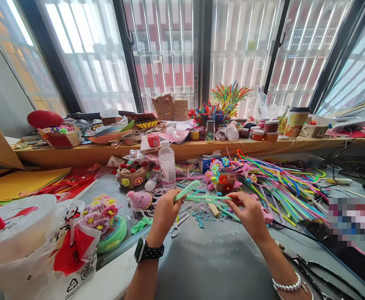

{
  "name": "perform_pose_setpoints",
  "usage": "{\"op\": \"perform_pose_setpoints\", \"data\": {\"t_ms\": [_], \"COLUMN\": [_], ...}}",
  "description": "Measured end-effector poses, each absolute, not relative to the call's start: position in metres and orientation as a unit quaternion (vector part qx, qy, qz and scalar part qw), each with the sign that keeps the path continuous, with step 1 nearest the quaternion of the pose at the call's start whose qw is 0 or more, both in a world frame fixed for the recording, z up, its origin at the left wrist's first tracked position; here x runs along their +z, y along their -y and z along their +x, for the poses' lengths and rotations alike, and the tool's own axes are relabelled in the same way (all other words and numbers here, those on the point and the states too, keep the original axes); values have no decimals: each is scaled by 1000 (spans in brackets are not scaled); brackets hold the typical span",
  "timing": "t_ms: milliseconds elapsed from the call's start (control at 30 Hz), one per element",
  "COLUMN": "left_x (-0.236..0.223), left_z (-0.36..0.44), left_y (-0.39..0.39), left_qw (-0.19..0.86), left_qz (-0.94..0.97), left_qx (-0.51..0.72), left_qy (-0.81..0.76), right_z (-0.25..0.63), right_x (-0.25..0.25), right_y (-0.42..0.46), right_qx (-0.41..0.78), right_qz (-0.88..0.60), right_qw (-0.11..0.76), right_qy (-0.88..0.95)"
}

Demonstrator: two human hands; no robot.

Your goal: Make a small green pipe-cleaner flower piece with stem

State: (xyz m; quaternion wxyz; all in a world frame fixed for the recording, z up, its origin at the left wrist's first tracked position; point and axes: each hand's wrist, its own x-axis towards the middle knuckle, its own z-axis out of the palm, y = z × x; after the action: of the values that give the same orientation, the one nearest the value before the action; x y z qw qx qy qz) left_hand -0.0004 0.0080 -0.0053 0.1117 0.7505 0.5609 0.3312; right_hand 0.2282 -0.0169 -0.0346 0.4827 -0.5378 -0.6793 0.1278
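Note:
My left hand (163,213), with a black watch at its wrist, is closed around pale green pipe cleaners (187,190). Their bent, looped ends stick up past my fingers. Straight lengths of them run across to my right hand (248,214), whose thumb and fingers pinch the far ends. Both hands hover over the grey table. Beneath them lie teal crumbs (199,220) and a short beige stick (213,209). Small scissors (175,230) rest beside my left wrist. Partly behind my right hand is a pink tool (265,213) with a black cord.
A water bottle (167,164) stands behind my hands. Colourful pipe cleaners (288,193) spread at the right, above large black-handled scissors (316,271). A flower basket (228,181) sits centrally. At the left are a fuzzy flower pot (112,237) and a bagged drink cup (16,237).

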Motion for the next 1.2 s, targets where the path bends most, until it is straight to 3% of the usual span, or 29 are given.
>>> {"op": "perform_pose_setpoints", "data": {"t_ms": [600, 933, 1200], "left_x": [-6, -7, -7], "left_z": [-1, -4, -3], "left_y": [-8, -9, -8], "left_qw": [112, 82, 76], "left_qz": [749, 726, 736], "left_qx": [319, 312, 303], "left_qy": [-569, -607, -600], "right_z": [229, 227, 227], "right_x": [-40, -34, -33], "right_y": [17, 20, 22], "right_qx": [108, 271, 269], "right_qz": [-544, -528, -526], "right_qw": [468, 438, 479], "right_qy": [688, 676, 649]}}
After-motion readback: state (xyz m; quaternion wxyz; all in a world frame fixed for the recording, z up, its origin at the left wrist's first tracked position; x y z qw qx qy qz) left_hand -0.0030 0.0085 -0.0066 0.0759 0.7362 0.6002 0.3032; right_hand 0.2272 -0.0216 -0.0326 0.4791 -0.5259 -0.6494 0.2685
